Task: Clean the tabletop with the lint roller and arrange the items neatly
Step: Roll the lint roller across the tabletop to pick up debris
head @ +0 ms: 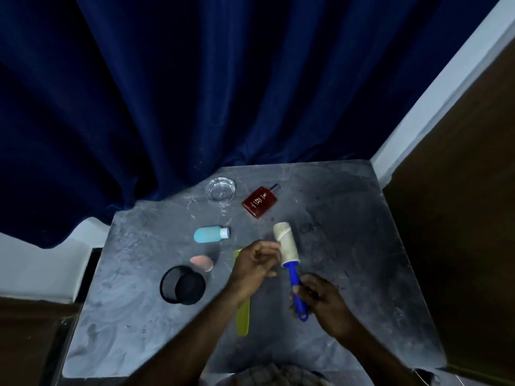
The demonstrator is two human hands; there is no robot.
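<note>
The lint roller point(287, 243) has a pale paper roll and a blue handle, and it is held above the grey marble tabletop point(348, 218). My right hand point(320, 299) grips the blue handle. Fingertips of my left hand point(255, 264) pinch the side of the roll. A red perfume bottle point(259, 203) lies flat near the back. A light blue bottle point(210, 234) with a white cap lies on its side. A pink sponge point(202, 262), a black mesh cup point(182, 288) and a clear glass dish point(221, 190) stand to the left. A yellow-green comb point(242, 319) lies partly under my left forearm.
A dark blue curtain point(195, 93) hangs behind the table and drapes onto its back left corner. A white wall and a brown wooden panel point(459, 218) close off the right side. The table's left edge drops to a dark gap.
</note>
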